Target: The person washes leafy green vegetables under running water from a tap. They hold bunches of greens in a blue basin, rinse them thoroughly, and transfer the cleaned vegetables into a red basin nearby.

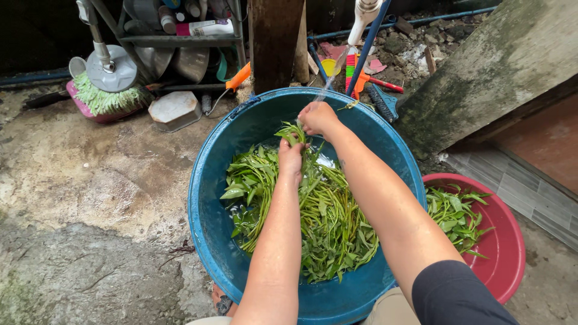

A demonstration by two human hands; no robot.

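Both hands close on one small bunch of greens (293,132) under the tap stream (328,81). The right hand (318,118) pinches its far end, the left hand (291,157) its near end (stems running roughly toward the person), above the blue basin (201,198).

A bunch of greens (293,132) is gripped by both the left hand (291,157) and right hand (318,118) under tap water (330,77), above a blue tub (208,198).

Open from above over the blue tub (205,198), greens (325,222) covering most of its inside. Hemmed at the far rim by a wooden post (274,42) and white tap (364,15); red basin (506,253) touching on the right. Bare concrete floor (90,198) free on the left.
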